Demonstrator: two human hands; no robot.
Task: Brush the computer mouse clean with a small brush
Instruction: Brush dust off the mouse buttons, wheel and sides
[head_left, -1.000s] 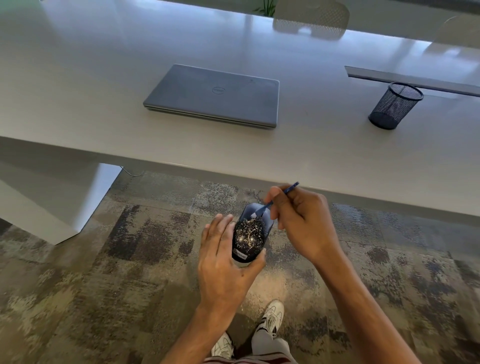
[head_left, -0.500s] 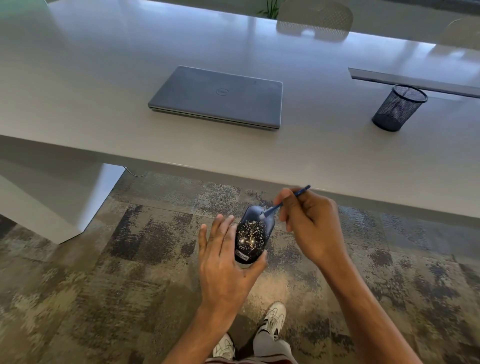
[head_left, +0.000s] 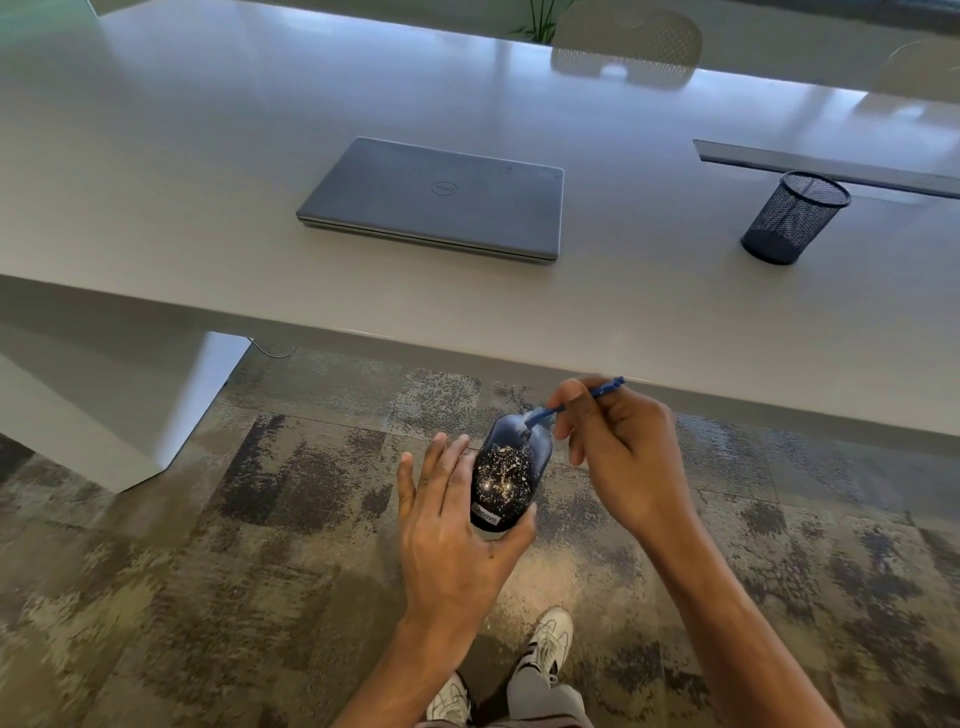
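Note:
A black computer mouse (head_left: 511, 467), its back covered in pale crumbs, is held in the air over the carpet, below the table's front edge. My left hand (head_left: 457, 525) cups it from the left and underneath, thumb at its rear end. My right hand (head_left: 618, 457) pinches a small blue-handled brush (head_left: 576, 400). The brush's white bristles touch the mouse's front end, near the buttons. The front part looks free of crumbs.
A long grey table (head_left: 208, 171) spans the view. On it lie a closed grey laptop (head_left: 436, 200) and, at the right, a black mesh pen cup (head_left: 795, 218) beside a dark slot. My shoes (head_left: 545, 639) stand on patterned carpet. A table leg (head_left: 104, 410) is at left.
The brush tip has shifted slightly over the mouse's front end while my right hand moved a little to the right. My left hand keeps the mouse in the same place.

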